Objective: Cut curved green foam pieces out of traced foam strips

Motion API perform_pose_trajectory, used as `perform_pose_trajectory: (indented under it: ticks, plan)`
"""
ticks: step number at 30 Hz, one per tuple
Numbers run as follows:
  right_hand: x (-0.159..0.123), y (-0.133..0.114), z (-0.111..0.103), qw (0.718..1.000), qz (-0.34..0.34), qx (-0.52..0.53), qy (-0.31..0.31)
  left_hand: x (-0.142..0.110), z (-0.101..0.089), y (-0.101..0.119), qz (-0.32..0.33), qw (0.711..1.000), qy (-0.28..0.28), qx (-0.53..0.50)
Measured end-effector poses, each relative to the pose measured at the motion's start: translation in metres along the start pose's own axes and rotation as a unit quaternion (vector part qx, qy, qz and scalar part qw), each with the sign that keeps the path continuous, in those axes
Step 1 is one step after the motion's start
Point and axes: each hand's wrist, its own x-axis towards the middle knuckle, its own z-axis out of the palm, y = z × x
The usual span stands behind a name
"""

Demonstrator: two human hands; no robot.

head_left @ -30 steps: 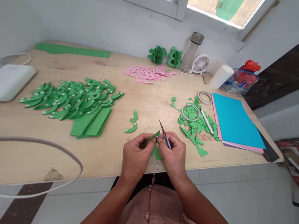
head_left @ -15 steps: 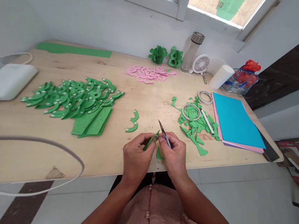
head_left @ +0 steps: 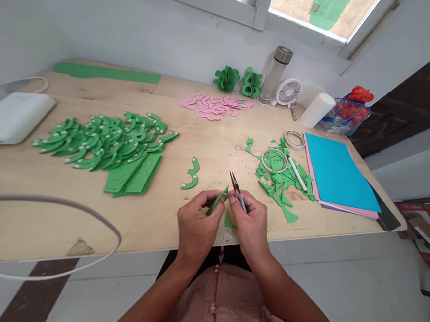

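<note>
My left hand (head_left: 197,224) pinches a green paper cutout (head_left: 217,202), tilted with its edge toward me. Close beside it, my right hand (head_left: 250,220) is wrapped round a pair of scissors (head_left: 236,186), whose blades point away from me and sit slightly apart. The fingertips of both hands meet near the end of the cutout. A curved green cutout (head_left: 191,177) with white tabs lies just beyond my left hand. Under my hands, a green paper scrap (head_left: 228,219) is partly hidden.
Left are a heap of green cutouts (head_left: 109,139), green paper pieces (head_left: 134,176), a power bank (head_left: 14,117) and a looping cable (head_left: 92,215). Right are green scraps (head_left: 282,195), tape rolls (head_left: 294,140) and coloured sheets (head_left: 340,171). Pink cutouts (head_left: 214,106), a bottle (head_left: 273,77) and a fan (head_left: 288,91) stand behind.
The green cutout in my left hand has turned from showing its curved face to nearly edge-on. The scissor blades have parted slightly. Both hands stay in nearly the same place.
</note>
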Motion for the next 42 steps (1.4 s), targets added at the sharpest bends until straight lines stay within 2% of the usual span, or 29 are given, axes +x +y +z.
perform_pose_trajectory:
  ticks: [4, 11, 16, 20, 23, 35, 38, 42]
  plan:
    - [0.002, -0.001, 0.0, 0.999, -0.031, -0.02, 0.0, 0.001, -0.001, 0.002, -0.014, 1.0, -0.012, -0.015]
    - [0.003, -0.001, 0.0, 0.998, -0.047, -0.041, 0.006, 0.003, -0.002, 0.004, -0.019, 0.999, -0.025, -0.022]
    - [0.003, -0.001, 0.001, 0.998, -0.042, -0.044, 0.0, 0.002, -0.001, -0.002, 0.046, 0.998, 0.001, 0.037]
    - [0.002, 0.002, 0.001, 1.0, 0.002, -0.019, -0.009, 0.0, 0.001, -0.007, 0.124, 0.988, 0.037, 0.079]
    - [0.0, 0.004, 0.001, 0.999, 0.04, 0.017, -0.012, 0.0, 0.001, -0.008, 0.139, 0.986, 0.052, 0.078]
    - [-0.004, 0.0, 0.001, 0.994, 0.08, 0.073, -0.002, -0.003, -0.001, -0.004, 0.074, 0.995, 0.048, 0.043]
    - [-0.003, -0.003, -0.001, 0.994, 0.085, 0.073, 0.005, -0.003, -0.003, 0.0, 0.019, 0.999, 0.051, 0.001]
    - [-0.002, -0.007, -0.001, 0.993, 0.077, 0.087, 0.01, -0.002, -0.006, 0.009, -0.08, 0.992, -0.019, -0.091]
